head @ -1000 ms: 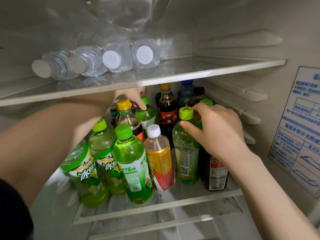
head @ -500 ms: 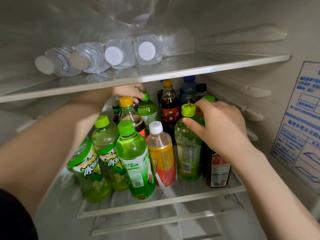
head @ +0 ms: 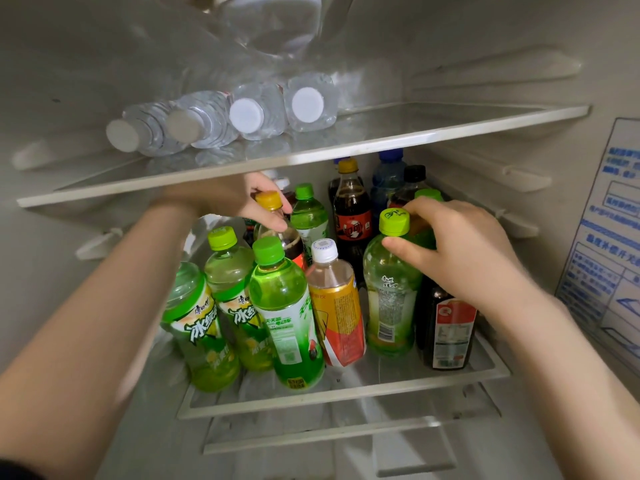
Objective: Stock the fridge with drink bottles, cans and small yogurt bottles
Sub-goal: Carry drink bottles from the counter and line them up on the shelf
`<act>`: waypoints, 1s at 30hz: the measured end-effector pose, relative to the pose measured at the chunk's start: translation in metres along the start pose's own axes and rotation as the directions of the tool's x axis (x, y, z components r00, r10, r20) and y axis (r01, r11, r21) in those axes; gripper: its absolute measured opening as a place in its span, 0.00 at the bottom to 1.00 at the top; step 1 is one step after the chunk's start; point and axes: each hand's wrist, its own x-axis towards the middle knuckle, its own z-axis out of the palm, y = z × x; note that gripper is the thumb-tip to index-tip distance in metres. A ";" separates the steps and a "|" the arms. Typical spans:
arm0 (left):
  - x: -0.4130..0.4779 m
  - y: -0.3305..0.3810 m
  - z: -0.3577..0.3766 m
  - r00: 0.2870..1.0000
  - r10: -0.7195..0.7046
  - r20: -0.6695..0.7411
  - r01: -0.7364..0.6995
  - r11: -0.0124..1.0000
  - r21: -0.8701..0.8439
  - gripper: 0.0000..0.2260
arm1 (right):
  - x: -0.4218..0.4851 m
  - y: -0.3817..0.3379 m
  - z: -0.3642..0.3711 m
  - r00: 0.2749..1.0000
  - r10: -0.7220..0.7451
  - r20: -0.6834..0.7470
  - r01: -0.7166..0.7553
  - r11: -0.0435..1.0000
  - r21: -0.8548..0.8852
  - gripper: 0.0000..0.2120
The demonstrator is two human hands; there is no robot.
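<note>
Hands differ: left hand (head: 247, 199) grips orange-capped bottle (head: 268, 200); right hand (head: 460, 249), curled, hides dark bottle (head: 448, 329) top, hold unclear.

My right hand (head: 464, 251) covers the top of the dark bottle (head: 446, 327); the wall sticker (head: 609, 244) runs off my right edge.

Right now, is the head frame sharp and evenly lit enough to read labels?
Head view: label on the front green bottle legible; left hand, pinching the orange-capped bottle, sits in shelf shadow; right hand gripping the lime-capped bottle is sharp; upper shelf mirrors the water bottles; wall sticker soft.
</note>
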 end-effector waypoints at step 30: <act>0.078 0.072 0.039 0.987 0.048 -0.155 -0.001 0.957 0.290 0.21 | -0.008 0.010 -0.010 0.999 0.043 0.026 -0.045 0.996 0.079 0.23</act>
